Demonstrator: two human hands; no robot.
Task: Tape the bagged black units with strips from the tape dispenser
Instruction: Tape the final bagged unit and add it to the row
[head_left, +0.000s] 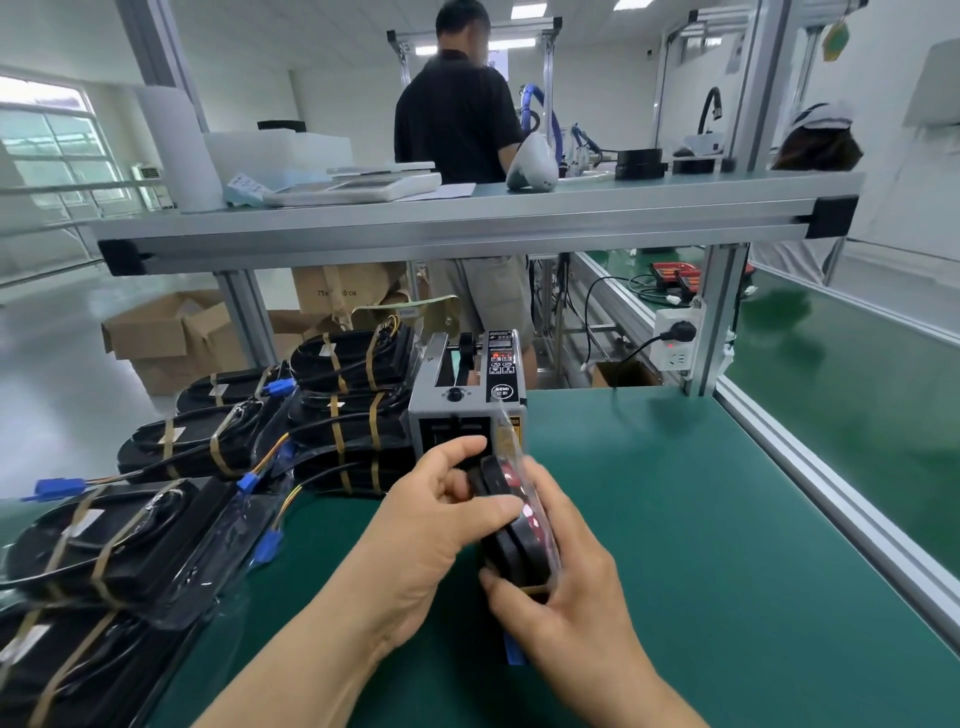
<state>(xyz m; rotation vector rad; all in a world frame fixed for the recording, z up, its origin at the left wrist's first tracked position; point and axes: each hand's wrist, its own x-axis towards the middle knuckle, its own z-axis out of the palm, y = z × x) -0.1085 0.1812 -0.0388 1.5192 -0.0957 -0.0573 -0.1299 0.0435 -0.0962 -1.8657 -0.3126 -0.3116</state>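
While both my hands work over the green bench (727, 545), they share one bagged black unit (511, 556), held on edge just in front of the mouth of the tape dispenser (467, 405). My left hand (431, 530) comes in from the left with its fingers (457, 449) curled, thumb laid across the unit's upper edge and forefinger reaching toward the dispenser's slot; whether it touches a strip there I cannot tell. My right hand (571, 587) grips the unit from the right and below, thumb pressed on the near end, the other fingers wrapped behind the clear bag. A blue connector (514, 652) pokes out under that hand. Taped units (171, 452) banded with brown strips lie stacked along the bench's left side, the nearest stack just beside the dispenser. Beyond the aluminium frame a person in a black shirt (457, 119) stands facing away
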